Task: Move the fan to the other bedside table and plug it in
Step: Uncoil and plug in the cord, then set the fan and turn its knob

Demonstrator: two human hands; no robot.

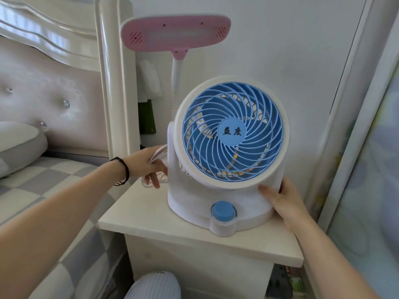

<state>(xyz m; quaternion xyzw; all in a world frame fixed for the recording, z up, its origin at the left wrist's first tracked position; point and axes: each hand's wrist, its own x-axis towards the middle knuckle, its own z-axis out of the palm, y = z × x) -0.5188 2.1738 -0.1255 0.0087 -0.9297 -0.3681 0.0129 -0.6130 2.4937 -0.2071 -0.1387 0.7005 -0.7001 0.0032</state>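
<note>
The fan (228,147) stands upright on the worktop (151,221) of a white bedside cabinet, near its back right corner and close to the wall. It has a white body, a round blue grille that faces the camera, and a blue knob (223,211) low on the front of its base. The right hand (280,203) holds the right side of the fan: the thumb lies on the front of the white ring and the fingers go around behind it. The left hand (149,165) is at the left side of the fan, behind the stand, and its fingers are curled around a bundle of white cord (158,154); part of the cord hangs in a loop under the hand, above the worktop. A dark hair band (123,171) is on the left wrist. Behind the fan, at the back edge of the worktop, a pink lamp (176,32) rises on a white flexible neck. To the left of the worktop is the bed (43,184) with a checked cover, a pillow (20,145) and a padded headboard (49,93)
</note>
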